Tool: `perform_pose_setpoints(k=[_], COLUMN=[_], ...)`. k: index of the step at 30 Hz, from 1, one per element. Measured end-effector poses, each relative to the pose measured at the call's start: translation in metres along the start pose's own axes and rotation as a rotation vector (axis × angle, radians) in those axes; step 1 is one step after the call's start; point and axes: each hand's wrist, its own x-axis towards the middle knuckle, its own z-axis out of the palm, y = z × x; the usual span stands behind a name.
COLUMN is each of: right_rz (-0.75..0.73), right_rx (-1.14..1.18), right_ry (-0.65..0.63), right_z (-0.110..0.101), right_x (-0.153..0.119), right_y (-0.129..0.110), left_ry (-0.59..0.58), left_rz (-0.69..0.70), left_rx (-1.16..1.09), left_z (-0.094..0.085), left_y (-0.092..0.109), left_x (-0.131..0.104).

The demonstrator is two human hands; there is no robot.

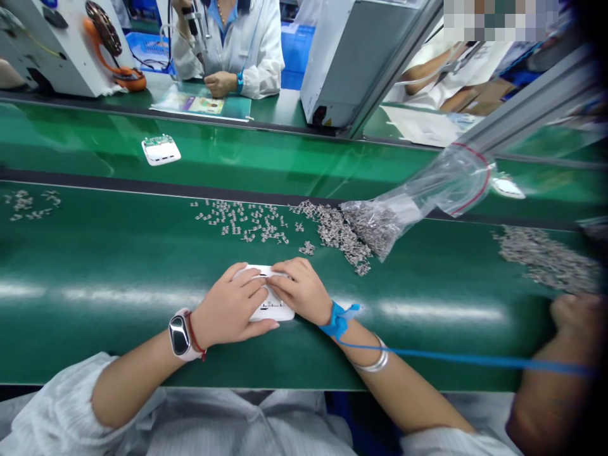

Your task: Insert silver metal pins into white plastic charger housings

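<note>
A white plastic housing with dark slots lies flat on the green bench under both hands. My left hand grips its left side, with the fingers across the top and the thumb along the near edge. My right hand reaches over from the right, fingertips pinched together near the housing's middle. Whatever sits between those fingertips is hidden. Just beyond the hands, small metal clips are scattered loosely. A denser pile of them spills from a clear zip bag.
Another white housing with a green circuit board rests on the strip behind the bench. More metal pieces lie at the far left and right. A co-worker's hand is at the right. A blue cord trails from my right wrist.
</note>
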Motion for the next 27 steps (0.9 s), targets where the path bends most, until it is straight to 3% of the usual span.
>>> perform_pose_setpoints(k=[4, 7, 10, 14, 18, 22, 24, 27], right_rz=[0.169, 0.200, 0.202, 0.228, 0.401, 0.461, 0.463, 0.429], right_rx=[0.145, 0.183, 0.207, 0.126, -0.060, -0.163, -0.193, -0.164], right_ry=[0.007, -0.022, -0.045, -0.012, 0.016, -0.112, -0.151, -0.180], right_z=[0.003, 0.006, 0.004, -0.014, -0.030, -0.028, -0.025, -0.023], right_x=[-0.001, 0.001, 0.003, -0.003, -0.016, -0.021, -0.018, -0.014], right_y=[0.000, -0.001, 0.002, 0.032, 0.071, 0.082, 0.077, 0.065], left_ry=[0.044, 0.033, 0.017, 0.050, 0.165, 0.242, 0.288, 0.305], left_rz=[0.111, 0.204, 0.182, 0.039, -0.191, -0.630, -0.746, -0.659], left_rx=[-0.039, -0.083, -0.082, -0.020, 0.162, 0.494, 0.520, 0.384], left_z=[0.004, 0.007, 0.007, -0.003, -0.024, -0.051, -0.058, -0.050], left_y=[-0.001, 0.000, 0.002, -0.006, -0.040, -0.072, -0.076, -0.066], left_x=[-0.002, 0.000, 0.000, -0.024, -0.086, -0.141, -0.144, -0.114])
